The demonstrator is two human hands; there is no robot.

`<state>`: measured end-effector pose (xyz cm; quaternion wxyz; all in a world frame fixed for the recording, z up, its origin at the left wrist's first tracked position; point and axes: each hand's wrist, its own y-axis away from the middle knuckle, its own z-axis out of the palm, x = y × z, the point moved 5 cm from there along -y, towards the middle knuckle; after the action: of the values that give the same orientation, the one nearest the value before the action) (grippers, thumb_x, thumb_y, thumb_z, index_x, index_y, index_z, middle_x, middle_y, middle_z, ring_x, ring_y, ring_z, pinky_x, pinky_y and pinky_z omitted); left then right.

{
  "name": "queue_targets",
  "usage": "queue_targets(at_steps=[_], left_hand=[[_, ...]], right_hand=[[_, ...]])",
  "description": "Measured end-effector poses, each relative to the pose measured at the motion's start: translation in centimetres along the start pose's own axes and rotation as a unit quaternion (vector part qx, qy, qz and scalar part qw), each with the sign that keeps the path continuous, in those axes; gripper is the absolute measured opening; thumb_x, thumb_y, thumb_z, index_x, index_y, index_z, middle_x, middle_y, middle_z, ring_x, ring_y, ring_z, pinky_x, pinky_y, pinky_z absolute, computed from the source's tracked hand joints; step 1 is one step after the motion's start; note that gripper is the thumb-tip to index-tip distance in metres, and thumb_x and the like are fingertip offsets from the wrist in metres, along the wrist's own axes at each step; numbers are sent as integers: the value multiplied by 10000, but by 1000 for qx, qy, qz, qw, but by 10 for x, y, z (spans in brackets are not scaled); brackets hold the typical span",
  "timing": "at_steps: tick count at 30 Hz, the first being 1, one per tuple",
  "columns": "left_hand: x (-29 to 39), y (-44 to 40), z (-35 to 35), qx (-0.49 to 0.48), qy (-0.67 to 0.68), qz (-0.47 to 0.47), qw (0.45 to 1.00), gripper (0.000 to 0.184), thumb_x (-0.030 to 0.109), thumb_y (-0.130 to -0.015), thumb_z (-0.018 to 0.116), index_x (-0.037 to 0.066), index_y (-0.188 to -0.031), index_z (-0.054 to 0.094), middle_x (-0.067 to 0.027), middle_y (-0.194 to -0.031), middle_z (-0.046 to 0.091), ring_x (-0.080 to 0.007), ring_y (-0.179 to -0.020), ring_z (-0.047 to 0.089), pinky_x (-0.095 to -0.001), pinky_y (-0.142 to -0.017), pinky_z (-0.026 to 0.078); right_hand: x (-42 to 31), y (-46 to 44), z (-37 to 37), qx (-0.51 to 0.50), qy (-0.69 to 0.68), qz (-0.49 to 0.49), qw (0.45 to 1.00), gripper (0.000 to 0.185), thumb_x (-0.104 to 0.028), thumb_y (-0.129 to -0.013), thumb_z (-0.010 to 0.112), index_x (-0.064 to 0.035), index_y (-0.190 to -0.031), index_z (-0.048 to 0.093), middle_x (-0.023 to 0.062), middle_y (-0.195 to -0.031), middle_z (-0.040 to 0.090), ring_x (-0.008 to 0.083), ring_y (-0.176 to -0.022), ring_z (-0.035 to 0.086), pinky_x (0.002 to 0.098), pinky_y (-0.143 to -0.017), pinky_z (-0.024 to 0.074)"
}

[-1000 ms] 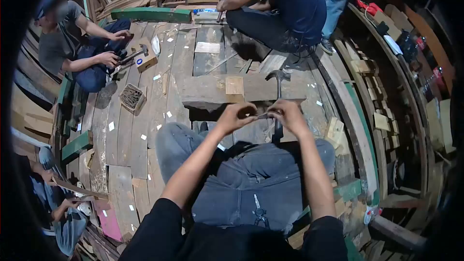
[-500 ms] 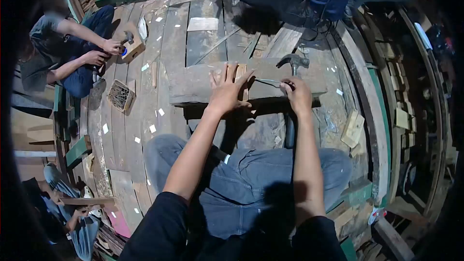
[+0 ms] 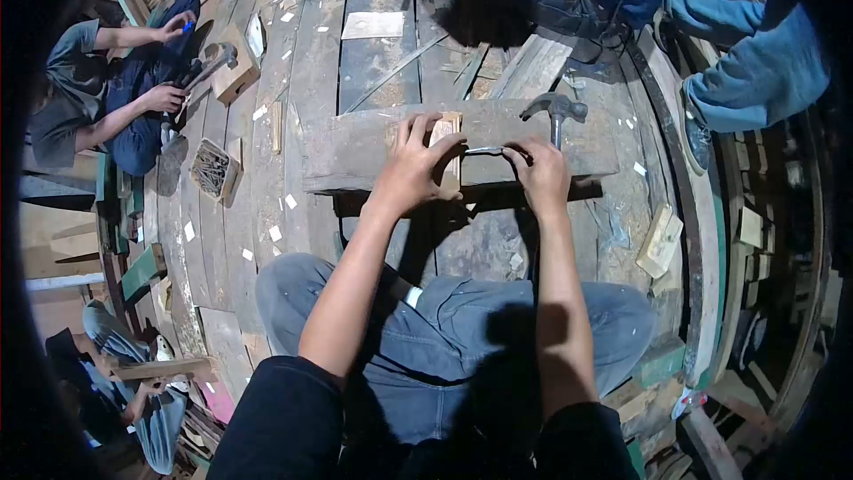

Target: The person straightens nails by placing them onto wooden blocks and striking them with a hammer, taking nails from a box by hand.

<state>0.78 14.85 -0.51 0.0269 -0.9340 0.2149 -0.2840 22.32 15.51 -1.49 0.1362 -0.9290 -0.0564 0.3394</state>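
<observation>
The beam [image 3: 355, 149] offers a bare stretch at its left end, short of the left hand [image 3: 409, 167]; farther right, that hand and the block [image 3: 450, 127] bar the way along its top. A thin tool [image 3: 484, 151] spans the gap between block and right hand [image 3: 544, 173], and the hammer [image 3: 554, 107] blocks the beam just beyond the right hand. Leftward, a lane of floor [image 3: 306, 138] runs open between beam and nail box [image 3: 213, 169], with only flat scraps on it. On the near side, forearms flank a pocket of floor, and the crossed legs [image 3: 444, 329] close it off.
</observation>
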Motion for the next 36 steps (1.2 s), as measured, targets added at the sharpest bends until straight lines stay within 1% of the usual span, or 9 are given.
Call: queue_targets(at_steps=[7, 8, 11, 12, 17, 21, 25, 31, 36], left_hand=[[1, 3, 6, 46, -50, -12, 998, 1130, 651, -573, 824, 221, -1517, 376, -147, -1454, 400, -377, -1390, 318, -570, -1127, 236], [-2, 2, 9, 57, -83, -8, 995, 958, 709, -739, 683, 188, -1493, 405, -123, -1444, 425, -352, -1393, 329, -609, -1120, 216], [-17, -1, 24, 54, -152, -40, 986, 711, 569, -900, 603, 176, -1464, 424, -87, -1449, 431, -308, -1388, 348, -573, -1093, 254], [-7, -4, 15, 34, -122, -63, 990, 518, 473, -983, 506, 173, -1404, 476, -72, -1418, 456, -290, -1347, 389, -579, -1075, 256], [-13, -22, 19, 80, -72, -97, 989, 541, 401, -856, 656, 123, -1310, 559, -141, -1309, 535, -337, -1249, 461, -533, -1055, 334], [-14, -22, 23, 137, 24, -82, 987, 524, 347, -787, 704, 88, -1236, 622, -149, -1268, 561, -351, -1227, 478, -481, -1049, 380], [-7, -28, 18, 115, -55, -96, 987, 537, 366, -742, 726, 107, -1207, 659, -138, -1254, 556, -332, -1213, 489, -528, -1043, 362], [-21, -45, 29, 114, -122, -103, 981, 466, 451, -948, 512, 150, -1291, 604, -149, -1318, 549, -320, -1281, 474, -560, -1092, 291], [-26, -47, 37, 75, -136, -102, 983, 471, 423, -971, 460, 120, -1302, 605, -154, -1302, 606, -342, -1256, 523, -562, -1109, 314]], right_hand=[[5, -1, 1, -22, 10, 13, 1000, 189, -198, -790, 779, -88, -941, 747, 92, -970, 685, 306, -951, 646, 407, -818, 509], [7, -4, -1, -25, 2, 21, 999, 204, -205, -789, 782, -90, -954, 746, 95, -968, 684, 304, -953, 647, 409, -822, 510], [4, -5, -9, -55, -2, 27, 998, 247, -225, -787, 790, -101, -996, 747, 102, -970, 685, 304, -961, 650, 411, -834, 512], [8, -2, -4, -59, 11, 12, 998, 242, -222, -786, 789, -101, -992, 748, 101, -971, 685, 306, -957, 650, 410, -834, 513], [-4, 12, -1, 32, 54, -36, 997, 156, -204, -782, 782, -101, -897, 760, 90, -922, 683, 308, -917, 651, 398, -783, 517], [1, 10, 8, 3, 25, -28, 999, 137, -200, -781, 782, -99, -869, 752, 85, -891, 676, 307, -879, 651, 402, -738, 520], [2, 9, 12, 6, 10, -44, 999, 146, -219, -789, 779, -107, -876, 745, 85, -889, 674, 304, -898, 651, 408, -747, 518], [-2, 8, 8, -1, -3, -29, 1000, 128, -197, -801, 768, -102, -883, 743, 93, -924, 690, 319, -919, 658, 410, -773, 524], [4, 7, 15, -17, -10, -35, 999, 141, -193, -798, 771, -104, -906, 749, 99, -952, 699, 322, -944, 661, 403, -790, 529]])
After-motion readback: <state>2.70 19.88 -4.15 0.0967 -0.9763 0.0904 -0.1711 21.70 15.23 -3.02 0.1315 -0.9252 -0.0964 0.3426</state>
